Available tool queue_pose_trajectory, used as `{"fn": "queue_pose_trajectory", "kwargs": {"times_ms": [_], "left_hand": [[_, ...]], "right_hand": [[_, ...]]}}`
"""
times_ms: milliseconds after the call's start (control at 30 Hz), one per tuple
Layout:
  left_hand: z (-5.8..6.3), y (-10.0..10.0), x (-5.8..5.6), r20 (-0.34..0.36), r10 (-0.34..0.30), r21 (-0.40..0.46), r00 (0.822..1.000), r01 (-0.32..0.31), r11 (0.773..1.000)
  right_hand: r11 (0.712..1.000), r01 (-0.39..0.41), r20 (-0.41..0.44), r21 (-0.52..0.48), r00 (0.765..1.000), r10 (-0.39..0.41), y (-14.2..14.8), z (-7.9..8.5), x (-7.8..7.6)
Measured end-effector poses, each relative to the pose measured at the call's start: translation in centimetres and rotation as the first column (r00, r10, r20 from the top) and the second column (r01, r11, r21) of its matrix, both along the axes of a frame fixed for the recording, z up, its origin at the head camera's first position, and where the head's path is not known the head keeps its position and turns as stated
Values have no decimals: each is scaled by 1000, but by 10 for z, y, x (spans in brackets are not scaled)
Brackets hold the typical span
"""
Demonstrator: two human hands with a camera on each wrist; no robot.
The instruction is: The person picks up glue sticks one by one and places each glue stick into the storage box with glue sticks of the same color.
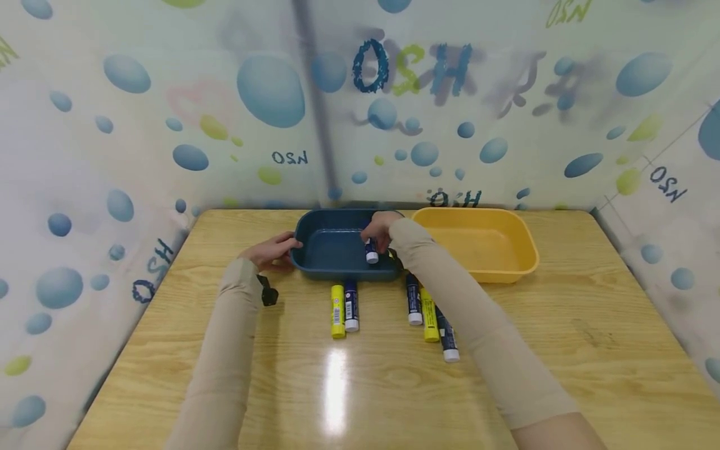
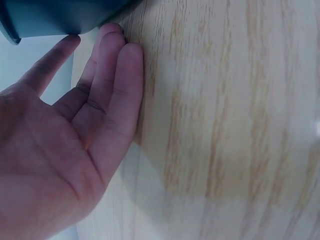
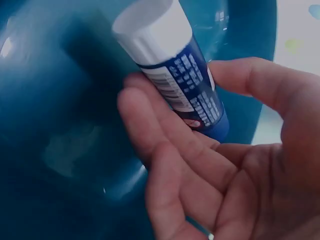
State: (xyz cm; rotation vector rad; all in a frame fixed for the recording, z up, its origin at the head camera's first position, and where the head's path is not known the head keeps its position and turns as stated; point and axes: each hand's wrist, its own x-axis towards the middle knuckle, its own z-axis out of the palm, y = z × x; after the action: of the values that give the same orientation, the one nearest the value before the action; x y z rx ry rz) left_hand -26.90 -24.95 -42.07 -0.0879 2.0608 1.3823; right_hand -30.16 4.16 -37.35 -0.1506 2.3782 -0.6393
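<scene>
My right hand pinches a dark blue glue stick with a white end, over the inside of the dark blue tray. In the right wrist view the thumb and fingers grip the glue stick from both sides, its barcode showing. My left hand is at the tray's left end. Seen from the left wrist, the left hand has its fingers fairly straight, with fingertips against the tray's outer wall and the side of the hand close to the tabletop.
Before the blue tray lie a yellow glue stick and a blue one. To the right, partly behind my right sleeve, are another blue, a yellow and a dark one. A yellow tray stands beside the blue tray.
</scene>
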Motion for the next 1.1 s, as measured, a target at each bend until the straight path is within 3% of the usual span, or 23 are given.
{"fn": "queue_pose_trajectory", "kwargs": {"times_ms": [233,433,567,733,867,1000,1100], "left_hand": [[-4,-2,-1,-17,-17,27,1000,17,999],[-6,-2,0,-12,-6,28,1000,6,1000],[-5,-2,1,-21,-6,23,1000,6,1000],[-4,-2,2,-17,-16,30,1000,16,999],[-3,-2,4,-22,-14,31,1000,15,999],[-2,-2,4,-26,-11,31,1000,12,999],[-3,-3,3,-22,-5,33,1000,6,999]], "right_hand": [[993,-31,-2,118,1000,31,-2,-11,-15],[987,-47,25,152,999,44,-4,-13,-18],[990,22,45,140,999,-29,-5,-13,-16],[984,142,106,105,982,-153,-5,-14,-14],[982,157,120,101,978,-169,-7,-14,-12],[977,143,66,160,986,-155,-8,-15,-15],[971,100,-14,218,995,-99,-9,-16,-18]]}}
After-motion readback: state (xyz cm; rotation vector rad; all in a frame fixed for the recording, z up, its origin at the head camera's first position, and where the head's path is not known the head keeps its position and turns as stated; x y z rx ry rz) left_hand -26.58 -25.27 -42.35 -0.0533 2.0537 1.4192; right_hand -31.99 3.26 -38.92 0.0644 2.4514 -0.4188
